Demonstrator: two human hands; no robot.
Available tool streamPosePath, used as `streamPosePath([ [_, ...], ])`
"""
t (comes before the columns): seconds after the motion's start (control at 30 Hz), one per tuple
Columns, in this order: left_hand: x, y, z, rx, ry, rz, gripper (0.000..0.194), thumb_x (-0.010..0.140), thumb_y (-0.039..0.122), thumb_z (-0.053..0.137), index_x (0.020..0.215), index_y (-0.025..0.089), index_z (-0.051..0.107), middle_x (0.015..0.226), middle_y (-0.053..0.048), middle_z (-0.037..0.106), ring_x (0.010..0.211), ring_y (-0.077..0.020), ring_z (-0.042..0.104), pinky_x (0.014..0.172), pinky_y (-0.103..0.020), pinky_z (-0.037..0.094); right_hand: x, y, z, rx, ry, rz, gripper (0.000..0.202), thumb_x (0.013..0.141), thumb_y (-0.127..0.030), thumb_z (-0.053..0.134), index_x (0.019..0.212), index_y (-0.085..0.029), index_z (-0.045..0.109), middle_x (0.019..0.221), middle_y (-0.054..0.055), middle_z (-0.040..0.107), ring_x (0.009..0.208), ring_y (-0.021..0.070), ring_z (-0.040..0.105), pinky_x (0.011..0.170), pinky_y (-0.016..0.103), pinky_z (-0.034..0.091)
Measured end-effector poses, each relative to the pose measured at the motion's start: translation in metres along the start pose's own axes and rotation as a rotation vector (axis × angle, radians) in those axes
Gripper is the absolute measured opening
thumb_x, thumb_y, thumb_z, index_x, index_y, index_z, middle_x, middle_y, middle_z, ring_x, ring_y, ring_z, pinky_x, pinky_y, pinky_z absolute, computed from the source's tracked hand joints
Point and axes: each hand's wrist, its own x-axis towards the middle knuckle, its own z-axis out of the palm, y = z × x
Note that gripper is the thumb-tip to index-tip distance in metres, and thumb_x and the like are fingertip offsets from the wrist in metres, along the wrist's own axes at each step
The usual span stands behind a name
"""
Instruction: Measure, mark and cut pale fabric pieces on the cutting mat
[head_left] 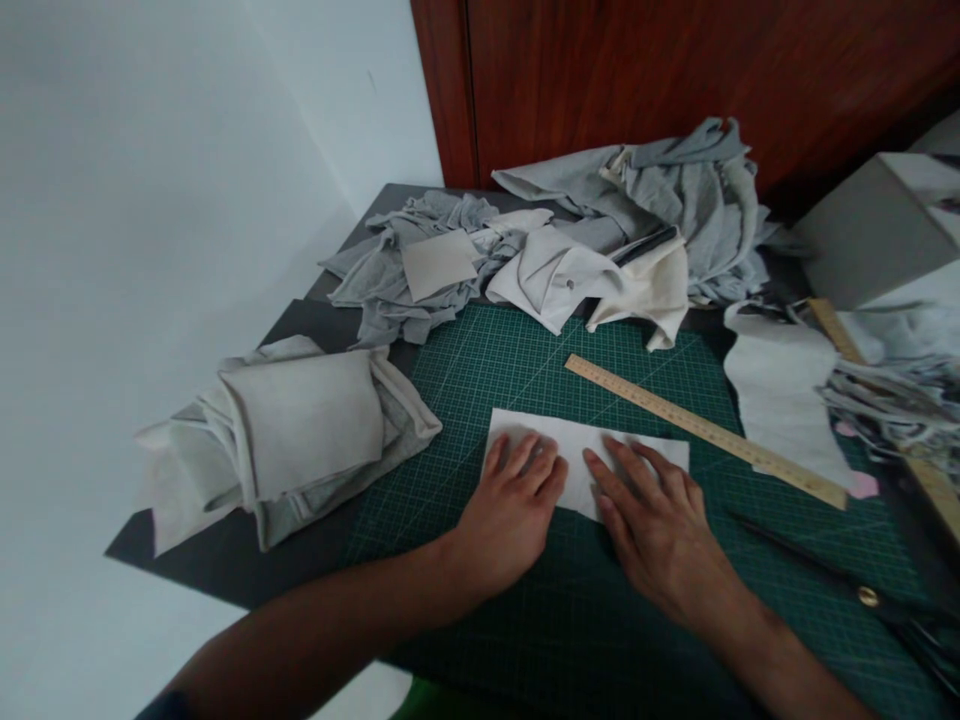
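Note:
A white strip of cloth or paper (577, 460) lies flat on the green cutting mat (480, 370). My left hand (514, 510) rests on the strip's left part, its fingers slightly bent and a little apart, holding nothing. Spread over the right part is my right hand (660, 530), fingertips pressing down, with nothing gripped. Just beyond the strip, a wooden ruler (705, 428) lies at a slant on the mat. Black scissors (825, 570) with a brass screw lie to the right of my right hand.
Folded grey-white fabric (307, 425) is stacked at the left table edge. Crumpled grey cloth (420, 250) and white pieces (555, 275) lie at the back, beside a larger grey heap (697, 210). At the right are a pale cloth piece (784, 385), cords (892, 400) and a box (877, 230).

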Motion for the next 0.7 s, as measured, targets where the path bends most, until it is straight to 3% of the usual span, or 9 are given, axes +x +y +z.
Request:
streamPosePath([
  [0.4,0.0008,-0.0022,0.0002,0.026,0.016,0.000,0.042,0.102,0.015,0.046,0.143,0.016,0.057,0.154,-0.012,0.057,0.150,-0.0328,0.042,0.125,-0.060,0.033,0.0021,-0.0028,-0.0018,0.016,0.004,-0.006,0.052,0.104,-0.027,0.050,0.157,-0.027,0.049,0.163,0.009,0.048,0.147,0.0381,0.043,0.109,0.060,0.043],
  [0.7,0.0066,-0.0085,0.0045,0.021,0.119,0.026,0.042,0.099,0.011,0.047,0.136,0.018,0.062,0.145,-0.012,0.064,0.140,-0.0328,0.051,0.118,-0.058,0.037,0.0091,-0.0060,-0.0096,0.032,-0.019,0.011,0.051,0.106,-0.025,0.048,0.156,-0.024,0.049,0.165,0.011,0.046,0.147,0.0368,0.040,0.113,0.060,0.040],
])
